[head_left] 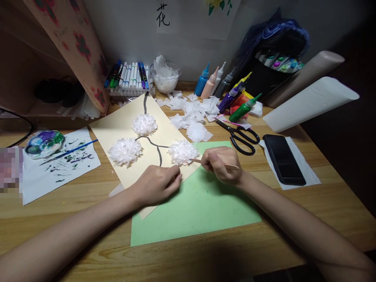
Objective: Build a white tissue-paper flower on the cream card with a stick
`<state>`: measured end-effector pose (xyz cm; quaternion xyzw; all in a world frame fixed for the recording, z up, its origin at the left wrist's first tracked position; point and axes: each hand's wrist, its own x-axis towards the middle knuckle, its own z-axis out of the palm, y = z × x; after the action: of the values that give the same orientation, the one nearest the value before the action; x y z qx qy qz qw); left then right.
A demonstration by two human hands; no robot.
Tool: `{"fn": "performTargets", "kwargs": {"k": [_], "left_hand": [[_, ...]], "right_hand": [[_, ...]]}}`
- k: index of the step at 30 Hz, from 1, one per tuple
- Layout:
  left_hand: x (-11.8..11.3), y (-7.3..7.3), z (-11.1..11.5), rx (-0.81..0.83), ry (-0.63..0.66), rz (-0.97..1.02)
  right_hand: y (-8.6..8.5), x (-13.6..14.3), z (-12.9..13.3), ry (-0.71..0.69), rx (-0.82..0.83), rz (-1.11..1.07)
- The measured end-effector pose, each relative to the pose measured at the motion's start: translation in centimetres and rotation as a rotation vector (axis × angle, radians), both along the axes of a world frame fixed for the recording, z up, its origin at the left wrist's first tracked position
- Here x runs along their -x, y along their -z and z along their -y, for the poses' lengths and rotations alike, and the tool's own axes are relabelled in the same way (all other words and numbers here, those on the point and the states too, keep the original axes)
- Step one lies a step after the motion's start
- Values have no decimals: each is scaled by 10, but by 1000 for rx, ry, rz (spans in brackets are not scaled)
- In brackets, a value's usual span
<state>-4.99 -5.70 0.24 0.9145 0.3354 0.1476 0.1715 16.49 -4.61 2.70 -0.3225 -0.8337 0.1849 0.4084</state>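
Note:
A cream sheet of paper (138, 182) lies at an angle, partly over a green sheet (199, 207). Painted dark branch lines (149, 141) run across the cream sheet. On it sit an upper fluffy white tissue-paper flower (145, 124), a left one (125, 152) and a right one (182, 152). My right hand (221, 164) grips a thin flat wooden stick (232, 167), whose tip meets the right flower's lower edge. Curled on the cream sheet just below that flower is my left hand (160, 182); whatever its fingers may hold is hidden.
Loose white tissue squares (192, 113) lie behind the sheets, near a bowl of tissue (166, 76). Black scissors (242, 139), glue bottles (242, 109) and a phone (284, 159) are to the right. A paint palette (45, 143) and a brush (73, 150) lie left; markers (129, 75) stand behind.

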Motion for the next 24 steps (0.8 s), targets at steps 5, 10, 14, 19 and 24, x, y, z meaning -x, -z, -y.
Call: {"fn": "performTargets", "kwargs": {"k": [5, 10, 14, 19, 24], "left_hand": [[0, 0, 0, -2, 1, 15], [1, 1, 1, 12, -4, 11], [1, 2, 1, 19, 1, 21], [1, 1, 1, 20, 1, 33], [1, -1, 1, 34, -10, 22]], "right_hand": [[5, 5, -4, 20, 39, 19], [0, -3, -9, -4, 151, -40], [-8, -23, -19, 225, 91, -170], [4, -36, -40, 323, 41, 158], [27, -31, -49, 188, 36, 330]]}}
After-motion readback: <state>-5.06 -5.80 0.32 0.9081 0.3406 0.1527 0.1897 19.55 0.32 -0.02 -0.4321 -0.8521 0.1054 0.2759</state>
